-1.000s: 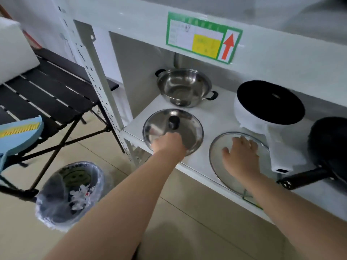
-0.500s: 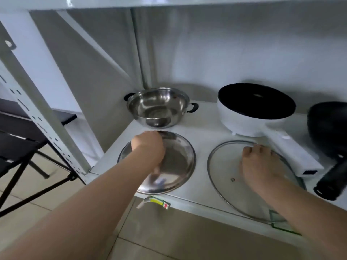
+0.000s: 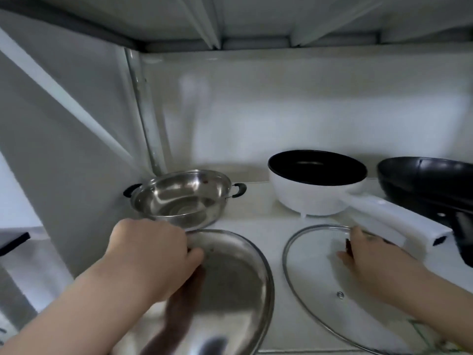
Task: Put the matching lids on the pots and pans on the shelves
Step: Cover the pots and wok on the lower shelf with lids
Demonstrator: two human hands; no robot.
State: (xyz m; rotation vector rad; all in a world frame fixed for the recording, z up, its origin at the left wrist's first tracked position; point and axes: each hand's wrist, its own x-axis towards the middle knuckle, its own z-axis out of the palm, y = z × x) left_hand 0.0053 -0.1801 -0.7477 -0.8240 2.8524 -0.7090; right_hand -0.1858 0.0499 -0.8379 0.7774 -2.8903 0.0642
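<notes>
The left hand (image 3: 148,254) curls its fingers over the far rim of the steel lid (image 3: 230,285); the steel pot (image 3: 179,198) sits just beyond its knuckles. The right hand (image 3: 378,262) lies flat, fingers loosely spread, on the glass lid (image 3: 312,272), with the white pot (image 3: 314,198) behind it.

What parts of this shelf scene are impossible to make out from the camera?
Head view, the only one:
- Steel lid: its knob is hidden under the left hand; the near edge is blurred.
- Glass lid: the right hand covers part of it, so the grip is unclear; the bottom edge cuts its near rim.
- Black pan: cut off by the right edge.
- White pot: its inside is too dark to read.
</notes>
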